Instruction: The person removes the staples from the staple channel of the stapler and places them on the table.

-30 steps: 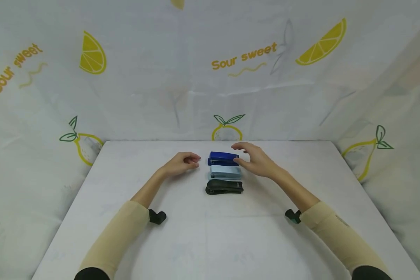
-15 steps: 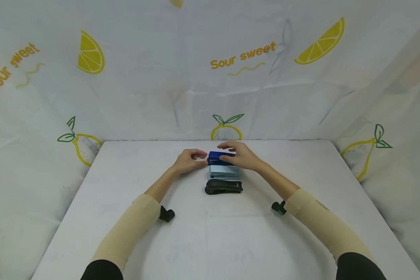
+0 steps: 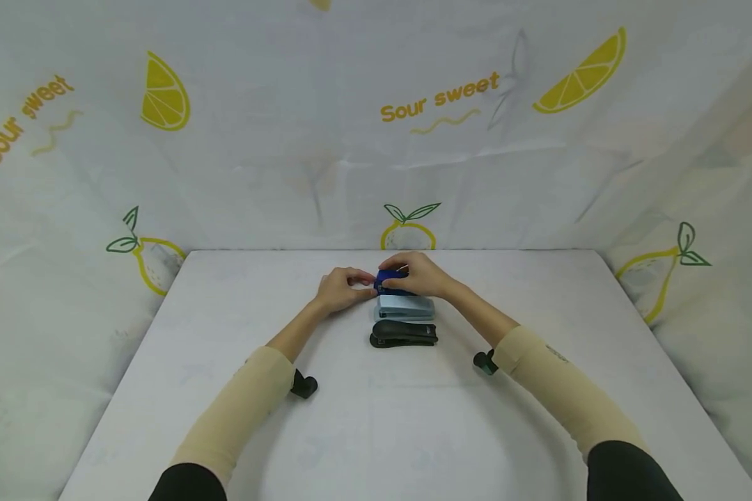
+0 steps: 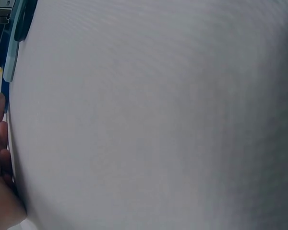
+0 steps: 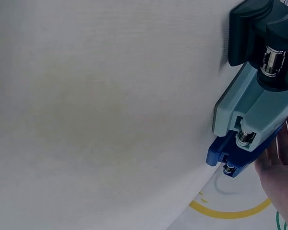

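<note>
Three staplers lie in a row on the white table, side by side. At the back is a blue stapler [image 3: 390, 275], partly covered by my right hand [image 3: 418, 274], which grips it with the thumb in front and fingers behind. My left hand [image 3: 343, 289] is at its left end, thumb and fingertips right at the end. Close in front lies a light blue stapler [image 3: 405, 307], and nearest to me a dark green stapler [image 3: 404, 333]. The right wrist view shows the rear ends of all three, with the right hand [image 5: 281, 167] beyond the blue stapler [image 5: 216, 152].
A white table [image 3: 376, 424] reaches to a white curtain [image 3: 263, 181] printed with lemons and lettering, which hangs behind and at both sides. Black wrist mounts [image 3: 303, 384] stick out from the beige sleeves [image 3: 241, 403].
My right hand has moved left over the blue stapler and now holds it. The left hand has moved right to its left end. The staplers lie as before.
</note>
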`<state>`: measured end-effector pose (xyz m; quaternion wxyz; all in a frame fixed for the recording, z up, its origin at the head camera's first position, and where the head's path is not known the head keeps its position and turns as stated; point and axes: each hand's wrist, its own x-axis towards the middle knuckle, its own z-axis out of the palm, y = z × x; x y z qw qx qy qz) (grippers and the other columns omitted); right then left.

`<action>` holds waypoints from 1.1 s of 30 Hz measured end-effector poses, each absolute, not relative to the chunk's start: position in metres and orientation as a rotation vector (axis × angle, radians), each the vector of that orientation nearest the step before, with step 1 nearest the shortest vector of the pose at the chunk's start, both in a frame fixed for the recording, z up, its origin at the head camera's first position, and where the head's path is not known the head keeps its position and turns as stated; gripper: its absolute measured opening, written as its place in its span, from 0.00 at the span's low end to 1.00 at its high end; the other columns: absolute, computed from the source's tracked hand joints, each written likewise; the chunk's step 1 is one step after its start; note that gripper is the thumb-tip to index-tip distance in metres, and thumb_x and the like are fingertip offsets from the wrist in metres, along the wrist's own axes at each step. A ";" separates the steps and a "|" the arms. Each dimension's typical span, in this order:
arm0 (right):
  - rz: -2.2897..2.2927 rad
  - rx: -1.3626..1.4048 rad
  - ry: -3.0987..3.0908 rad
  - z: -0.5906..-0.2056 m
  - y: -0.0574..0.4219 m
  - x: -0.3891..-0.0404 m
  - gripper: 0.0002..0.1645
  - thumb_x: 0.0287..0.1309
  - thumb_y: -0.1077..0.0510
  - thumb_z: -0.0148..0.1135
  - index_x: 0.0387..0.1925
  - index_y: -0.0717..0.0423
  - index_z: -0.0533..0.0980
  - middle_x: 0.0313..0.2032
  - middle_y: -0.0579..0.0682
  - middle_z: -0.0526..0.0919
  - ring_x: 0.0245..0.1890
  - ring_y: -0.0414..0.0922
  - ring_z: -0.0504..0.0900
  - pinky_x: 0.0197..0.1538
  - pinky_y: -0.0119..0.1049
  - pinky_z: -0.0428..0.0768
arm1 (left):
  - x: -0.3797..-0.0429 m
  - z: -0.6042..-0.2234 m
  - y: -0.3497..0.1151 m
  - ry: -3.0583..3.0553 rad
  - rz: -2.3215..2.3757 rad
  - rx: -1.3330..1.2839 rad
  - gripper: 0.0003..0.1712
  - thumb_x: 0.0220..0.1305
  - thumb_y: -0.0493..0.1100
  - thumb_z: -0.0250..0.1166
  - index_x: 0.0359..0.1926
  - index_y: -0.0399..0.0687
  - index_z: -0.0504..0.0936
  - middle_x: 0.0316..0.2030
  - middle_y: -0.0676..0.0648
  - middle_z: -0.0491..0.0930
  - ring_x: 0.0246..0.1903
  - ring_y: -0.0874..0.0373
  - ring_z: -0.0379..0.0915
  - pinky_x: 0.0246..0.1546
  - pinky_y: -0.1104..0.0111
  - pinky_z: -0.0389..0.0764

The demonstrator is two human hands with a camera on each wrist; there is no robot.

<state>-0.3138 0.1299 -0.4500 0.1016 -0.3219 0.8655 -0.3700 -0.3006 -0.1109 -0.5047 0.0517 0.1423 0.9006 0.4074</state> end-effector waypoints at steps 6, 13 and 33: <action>-1.011 -0.994 2.596 -0.449 0.124 -0.317 0.24 0.69 0.61 0.73 0.62 0.68 0.82 0.60 0.63 0.88 0.60 0.59 0.87 0.65 0.54 0.85 | -0.300 -0.505 -0.109 2.798 1.214 0.449 0.22 0.64 0.55 0.78 0.56 0.53 0.92 0.50 0.49 0.93 0.57 0.49 0.83 0.61 0.55 0.78; -0.943 -0.985 2.638 -0.451 0.119 -0.318 0.21 0.69 0.60 0.74 0.59 0.65 0.84 0.58 0.61 0.90 0.58 0.58 0.88 0.64 0.52 0.86 | -0.302 -0.514 -0.109 2.841 1.217 0.464 0.21 0.63 0.55 0.78 0.53 0.53 0.93 0.49 0.48 0.93 0.55 0.48 0.83 0.58 0.54 0.77; -0.986 -1.068 2.605 -0.449 0.122 -0.319 0.20 0.68 0.62 0.74 0.57 0.69 0.85 0.54 0.63 0.91 0.57 0.59 0.88 0.63 0.54 0.85 | -0.299 -0.509 -0.106 2.873 1.172 0.464 0.20 0.64 0.57 0.79 0.53 0.55 0.94 0.47 0.49 0.93 0.52 0.51 0.84 0.56 0.55 0.77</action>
